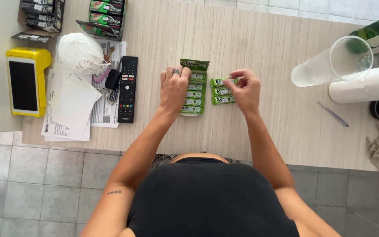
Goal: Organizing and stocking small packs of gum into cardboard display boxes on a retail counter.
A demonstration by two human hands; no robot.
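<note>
Seen from above, leaning over a pale wooden tabletop. Left hand flat against the left side of an open green display box, fingers together, clamped on nothing. Box long axis running away from the body, open flap at the far end; green gum packs inside lying crosswise, long axes left to right, stacked in a column. Just right of the box, three loose gum packs in a row, same crosswise lie. Right hand over those packs, grip pinched on the far one's right end. Left of the box: black remote, papers, yellow card terminal. Far right of the box: clear cup, white roll.
</note>
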